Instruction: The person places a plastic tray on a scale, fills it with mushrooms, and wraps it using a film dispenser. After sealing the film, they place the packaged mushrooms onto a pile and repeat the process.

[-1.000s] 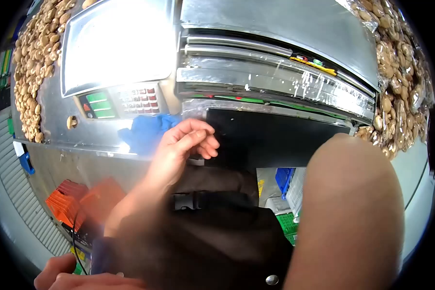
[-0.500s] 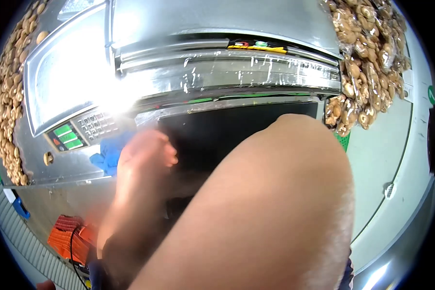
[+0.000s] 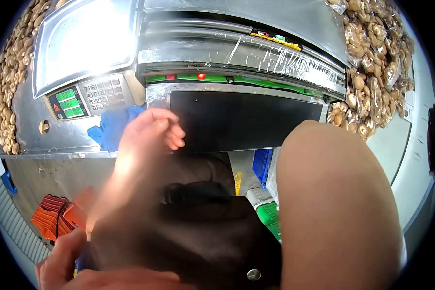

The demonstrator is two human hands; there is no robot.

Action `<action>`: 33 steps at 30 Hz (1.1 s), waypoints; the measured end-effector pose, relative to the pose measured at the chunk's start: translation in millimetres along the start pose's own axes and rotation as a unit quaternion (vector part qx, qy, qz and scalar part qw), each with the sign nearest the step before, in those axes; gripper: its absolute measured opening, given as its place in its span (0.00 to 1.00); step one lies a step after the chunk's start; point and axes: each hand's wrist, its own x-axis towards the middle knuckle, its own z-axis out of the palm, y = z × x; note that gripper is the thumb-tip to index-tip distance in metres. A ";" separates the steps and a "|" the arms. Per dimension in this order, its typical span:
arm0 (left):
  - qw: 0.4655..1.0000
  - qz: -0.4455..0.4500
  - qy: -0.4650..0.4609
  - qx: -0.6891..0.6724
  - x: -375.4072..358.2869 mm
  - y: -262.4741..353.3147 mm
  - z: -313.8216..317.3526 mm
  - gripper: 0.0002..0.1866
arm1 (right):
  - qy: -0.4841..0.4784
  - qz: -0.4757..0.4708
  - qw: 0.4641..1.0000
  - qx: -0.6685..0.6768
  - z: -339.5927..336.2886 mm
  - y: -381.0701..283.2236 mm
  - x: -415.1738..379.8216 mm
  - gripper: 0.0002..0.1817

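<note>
Head view: my left hand (image 3: pixel 152 129) is hovering released, fingers loosely bent, near one blue cloth (image 3: pixel 110 129) and the left end of one black board (image 3: pixel 241 121). The cloth is lying crumpled on the desk (image 3: pixel 58 142), one corner pointing left; the board's long axis is running left to right. One loose mushroom (image 3: pixel 44 126) is resting near one scale (image 3: pixel 111 94). My right hand (image 3: pixel 57 265) is blurring at lower left; I cannot tell whether it is grasping anything.

A crumpled blue cloth (image 3: pixel 108 131) lies left of the black plate (image 3: pixel 241 121).
</note>
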 end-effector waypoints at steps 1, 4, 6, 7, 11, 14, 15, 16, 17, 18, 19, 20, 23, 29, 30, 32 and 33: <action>1.000 0.006 -0.002 0.001 -1.1 -0.7 -0.9 0.11 | -0.002 -0.002 1.000 -0.005 -0.4 -2.6 -0.2 0.21; 1.000 0.002 0.003 -0.001 -5.8 -2.5 -3.8 0.11 | -0.003 -0.004 1.000 -0.017 -2.9 -11.5 1.3 0.22; 1.000 0.000 0.000 -0.006 -9.3 -5.8 -5.9 0.11 | -0.002 -0.009 1.000 -0.030 -6.2 -17.1 3.6 0.22; 1.000 0.000 -0.008 -0.010 -11.9 -8.3 -7.7 0.11 | -0.002 -0.011 0.999 -0.035 -8.9 -21.6 4.2 0.22; 1.000 -0.025 0.003 -0.014 -17.6 0.5 4.4 0.10 | 0.003 -0.031 0.996 -0.087 -25.3 -40.2 5.9 0.23; 0.998 -0.009 -0.053 -0.019 -12.9 -9.8 -14.9 0.11 | 0.008 -0.048 0.992 -0.118 -37.2 -51.2 10.2 0.23; 0.998 -0.016 -0.047 -0.027 -13.4 -9.1 -12.0 0.10 | 0.007 -0.053 0.990 -0.129 -40.9 -55.8 11.8 0.23; 0.998 -0.025 -0.038 -0.038 -15.9 -9.9 -9.6 0.10 | 0.005 -0.059 0.989 -0.137 -45.5 -58.7 15.0 0.23; 0.998 -0.021 -0.046 -0.043 -15.4 -11.9 -11.8 0.09 | 0.008 -0.062 0.987 -0.146 -48.9 -61.1 18.8 0.23; 0.998 -0.019 -0.044 -0.042 -15.0 -8.8 -12.8 0.09 | 0.011 -0.068 0.986 -0.155 -52.3 -64.8 20.6 0.23; 0.998 -0.024 -0.044 -0.045 -16.4 -8.8 -10.6 0.09 | 0.012 -0.068 0.985 -0.160 -55.1 -66.2 23.3 0.23; 0.998 -0.019 -0.050 -0.042 -15.0 -10.8 -12.5 0.10 | 0.014 -0.070 0.984 -0.166 -58.1 -68.2 26.2 0.24; 0.999 -0.039 -0.028 -0.019 -18.7 -0.1 -11.7 0.11 | 0.022 -0.076 0.979 -0.186 -66.7 -76.3 33.1 0.24; 0.996 -0.003 -0.063 -0.063 -16.9 -11.8 -23.1 0.10 | 0.041 -0.077 0.966 -0.243 -96.3 -101.5 44.8 0.25; 0.995 0.000 -0.066 -0.075 -16.9 -14.1 -24.6 0.10 | 0.041 -0.077 0.963 -0.255 -100.5 -106.3 46.6 0.25; 0.995 0.024 -0.064 -0.072 -18.4 -17.0 -27.3 0.10 | 0.044 -0.072 0.956 -0.279 -110.2 -113.7 49.9 0.25; 0.995 0.040 -0.067 -0.058 -18.8 -17.9 -29.5 0.10 | 0.044 -0.069 0.954 -0.289 -114.5 -118.0 49.7 0.25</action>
